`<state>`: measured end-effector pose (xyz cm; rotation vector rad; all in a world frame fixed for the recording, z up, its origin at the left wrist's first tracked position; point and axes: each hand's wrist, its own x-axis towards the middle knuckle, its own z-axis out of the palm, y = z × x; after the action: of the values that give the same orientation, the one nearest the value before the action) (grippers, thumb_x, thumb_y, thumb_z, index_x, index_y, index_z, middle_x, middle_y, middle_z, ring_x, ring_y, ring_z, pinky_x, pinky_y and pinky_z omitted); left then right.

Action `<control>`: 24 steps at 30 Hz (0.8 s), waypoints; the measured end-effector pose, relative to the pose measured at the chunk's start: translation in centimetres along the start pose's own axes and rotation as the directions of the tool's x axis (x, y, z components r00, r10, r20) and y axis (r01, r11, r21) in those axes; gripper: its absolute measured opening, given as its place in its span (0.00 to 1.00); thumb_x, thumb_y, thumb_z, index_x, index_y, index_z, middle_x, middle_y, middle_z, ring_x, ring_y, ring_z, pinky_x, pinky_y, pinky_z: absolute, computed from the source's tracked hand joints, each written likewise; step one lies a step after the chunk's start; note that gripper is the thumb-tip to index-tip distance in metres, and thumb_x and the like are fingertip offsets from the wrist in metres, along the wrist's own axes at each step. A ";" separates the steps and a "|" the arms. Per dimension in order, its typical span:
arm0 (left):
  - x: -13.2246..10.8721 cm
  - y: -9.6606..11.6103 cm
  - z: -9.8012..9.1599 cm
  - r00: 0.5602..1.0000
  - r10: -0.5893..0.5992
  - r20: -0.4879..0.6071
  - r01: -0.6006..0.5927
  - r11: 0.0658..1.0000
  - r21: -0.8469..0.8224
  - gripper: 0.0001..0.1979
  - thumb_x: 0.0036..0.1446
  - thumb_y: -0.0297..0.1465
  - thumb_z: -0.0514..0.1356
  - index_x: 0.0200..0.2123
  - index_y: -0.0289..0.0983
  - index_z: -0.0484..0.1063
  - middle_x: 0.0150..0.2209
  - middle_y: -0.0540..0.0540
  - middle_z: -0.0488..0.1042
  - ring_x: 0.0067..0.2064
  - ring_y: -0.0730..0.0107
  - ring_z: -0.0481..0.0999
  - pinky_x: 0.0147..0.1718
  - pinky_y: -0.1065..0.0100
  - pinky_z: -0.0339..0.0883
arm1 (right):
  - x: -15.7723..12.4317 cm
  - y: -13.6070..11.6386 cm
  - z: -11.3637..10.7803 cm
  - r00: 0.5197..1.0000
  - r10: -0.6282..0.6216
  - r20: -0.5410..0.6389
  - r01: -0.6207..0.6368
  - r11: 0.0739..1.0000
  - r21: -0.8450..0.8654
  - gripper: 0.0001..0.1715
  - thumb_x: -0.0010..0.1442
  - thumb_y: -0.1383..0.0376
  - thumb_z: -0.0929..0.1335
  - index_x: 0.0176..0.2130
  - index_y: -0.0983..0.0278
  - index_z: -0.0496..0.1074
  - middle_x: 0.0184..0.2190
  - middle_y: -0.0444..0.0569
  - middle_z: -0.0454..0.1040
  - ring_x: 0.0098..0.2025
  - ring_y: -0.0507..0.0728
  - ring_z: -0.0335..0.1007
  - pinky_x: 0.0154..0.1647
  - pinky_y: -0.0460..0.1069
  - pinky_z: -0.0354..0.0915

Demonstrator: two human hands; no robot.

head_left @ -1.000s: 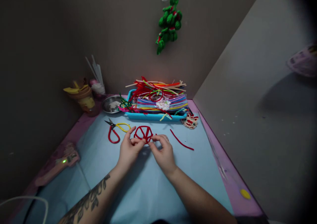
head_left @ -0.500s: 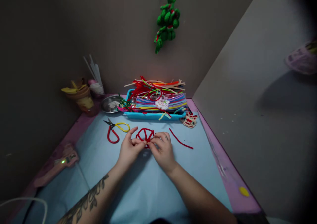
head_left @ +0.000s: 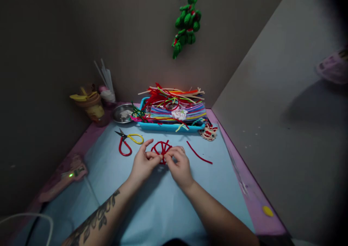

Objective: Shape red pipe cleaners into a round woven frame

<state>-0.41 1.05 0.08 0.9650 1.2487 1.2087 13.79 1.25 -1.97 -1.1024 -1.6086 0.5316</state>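
A round red pipe-cleaner frame (head_left: 162, 149), with spokes running out from its middle, is held between my two hands just above the blue sheet. My left hand (head_left: 144, 163) pinches its near left part between thumb and fingers, the index finger raised. On the other side my right hand (head_left: 179, 165) is closed, thumb and fingertips pressed on the frame near its centre. My fingers hide the frame's lower part. To the right of that hand lies a loose red pipe cleaner (head_left: 199, 153). Scissors (head_left: 127, 141) with one red and one yellow handle rest at the left.
Behind the hands stands a blue tray (head_left: 168, 127) heaped with coloured pipe cleaners. A metal bowl (head_left: 116, 116) and a brown pot (head_left: 94, 106) are at the back left. The pink glue gun (head_left: 63, 183) lies left, its light green. A lion-face ornament (head_left: 209, 133) sits by the tray.
The view has shifted slightly. In the frame, one spoke's end now sticks up past the rim at the top, and my right fingers have drawn together lower near the centre.
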 end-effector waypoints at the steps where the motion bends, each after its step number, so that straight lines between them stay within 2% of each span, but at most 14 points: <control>1: 0.0 0.1 0.0 1.000 0.009 0.002 -0.009 1.000 0.018 0.43 0.42 0.33 0.69 0.61 0.29 0.56 0.19 0.56 0.72 0.20 0.77 0.67 0.25 0.74 0.59 | 0.0 0.0 0.1 1.000 0.030 0.008 -0.030 0.999 0.027 0.11 0.59 0.69 0.67 0.26 0.61 0.71 0.28 0.46 0.71 0.36 0.56 0.65 0.40 0.52 0.62; 4: 0.0 0.4 0.0 1.000 0.011 0.015 -0.012 0.999 0.048 0.47 0.42 0.33 0.69 0.64 0.30 0.53 0.21 0.54 0.75 0.23 0.74 0.70 0.27 0.73 0.62 | 0.0 0.3 0.3 0.994 0.108 0.025 -0.110 0.991 0.071 0.11 0.60 0.68 0.67 0.25 0.61 0.70 0.28 0.45 0.70 0.36 0.56 0.65 0.40 0.51 0.61; 7: 0.1 0.8 -0.3 0.998 0.054 -0.011 -0.053 0.996 0.070 0.48 0.43 0.34 0.69 0.65 0.34 0.52 0.31 0.47 0.80 0.28 0.71 0.74 0.31 0.71 0.65 | 0.1 0.8 0.2 0.984 0.175 -0.023 -0.173 0.980 0.094 0.11 0.61 0.65 0.66 0.26 0.62 0.70 0.28 0.45 0.69 0.36 0.55 0.66 0.40 0.51 0.61; 9: 0.3 0.9 -0.6 0.990 0.121 -0.069 -0.114 0.990 0.088 0.42 0.46 0.35 0.68 0.63 0.36 0.56 0.37 0.44 0.80 0.32 0.71 0.75 0.32 0.70 0.65 | 0.3 1.1 0.1 0.974 0.215 -0.075 -0.205 0.972 0.118 0.12 0.61 0.64 0.66 0.26 0.62 0.69 0.29 0.45 0.69 0.35 0.55 0.65 0.40 0.50 0.61; 11: 0.6 0.6 -0.8 0.976 0.178 -0.128 -0.168 0.982 0.088 0.35 0.48 0.36 0.67 0.59 0.37 0.61 0.36 0.45 0.79 0.34 0.70 0.74 0.33 0.70 0.65 | 0.5 1.3 -0.1 0.965 0.237 -0.112 -0.221 0.966 0.137 0.12 0.62 0.63 0.65 0.26 0.62 0.69 0.28 0.44 0.68 0.34 0.55 0.65 0.39 0.49 0.61; 13: 0.9 0.1 -0.9 0.971 0.176 -0.161 -0.171 0.984 0.049 0.29 0.46 0.36 0.68 0.52 0.37 0.66 0.35 0.47 0.77 0.34 0.71 0.74 0.32 0.71 0.65 | 0.5 1.3 -0.3 0.964 0.231 -0.128 -0.213 0.967 0.142 0.12 0.62 0.63 0.65 0.27 0.62 0.68 0.28 0.44 0.67 0.34 0.54 0.64 0.38 0.49 0.61; 14: 1.0 -0.2 -0.8 0.979 0.142 -0.149 -0.142 0.990 0.006 0.28 0.44 0.36 0.70 0.49 0.37 0.68 0.36 0.47 0.76 0.34 0.71 0.74 0.32 0.71 0.65 | 0.5 1.3 -0.4 0.967 0.219 -0.133 -0.201 0.970 0.139 0.12 0.63 0.63 0.65 0.27 0.62 0.68 0.29 0.44 0.67 0.34 0.54 0.64 0.39 0.49 0.61; 16: 1.0 -0.5 -0.7 0.999 0.026 -0.048 -0.031 0.993 -0.115 0.29 0.40 0.36 0.72 0.46 0.37 0.69 0.38 0.46 0.76 0.35 0.70 0.75 0.33 0.70 0.67 | 0.5 1.1 -0.5 0.972 0.188 -0.139 -0.171 0.977 0.127 0.12 0.63 0.63 0.64 0.28 0.62 0.68 0.30 0.45 0.68 0.36 0.55 0.65 0.41 0.50 0.61; 19: 0.9 -0.6 -0.5 0.984 -0.112 0.140 0.144 0.959 -0.245 0.32 0.40 0.35 0.73 0.49 0.36 0.68 0.36 0.45 0.78 0.32 0.70 0.75 0.33 0.70 0.66 | 0.4 0.9 -0.6 0.978 0.161 -0.136 -0.146 0.983 0.110 0.11 0.63 0.63 0.64 0.29 0.62 0.68 0.31 0.46 0.69 0.38 0.56 0.65 0.43 0.51 0.61; 24: 0.7 -0.1 -0.4 0.970 -0.128 0.209 0.189 0.932 -0.308 0.30 0.40 0.33 0.74 0.47 0.37 0.69 0.24 0.51 0.76 0.23 0.75 0.70 0.28 0.72 0.59 | 0.4 0.6 -0.8 0.977 0.159 -0.143 -0.142 0.982 0.125 0.12 0.63 0.63 0.64 0.28 0.61 0.67 0.30 0.46 0.68 0.37 0.56 0.65 0.41 0.51 0.62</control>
<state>-0.82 1.64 -0.19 0.6997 0.9235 1.1256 14.72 1.76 -2.01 -1.1567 -1.3526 0.6161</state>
